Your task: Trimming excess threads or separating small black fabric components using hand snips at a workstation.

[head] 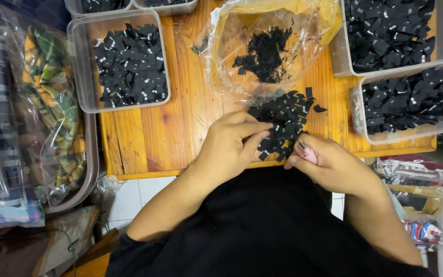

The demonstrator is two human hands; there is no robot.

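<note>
Seen from above, a person in a black top works at a small orange-brown wooden table [180,123], both bare hands at its near edge. The left hand [229,146] lies palm down at about 6 o'clock on the tabletop, its fingers curled and their tips pressing on the loose pile of small black fabric labels with white marks [283,120] that is heaped just left of the table's centre front. The right hand [329,161], at roughly 5 o'clock, is loosely clenched with the thumb tucked against the forefinger at the pile's near edge; whether it pinches a label cannot be told. Directly beyond the pile, at 12 o'clock, sits a crumpled clear plastic bag [262,46] with a clump of the same black labels inside. A clear rectangular plastic tub of black labels [124,61] stands at 10 o'clock, and two more clear tubs of labels [401,66] are stacked along the right side at 1 to 3 o'clock. Off the table at 9 o'clock lie plaid fabrics wrapped in clear plastic [52,102].
</note>
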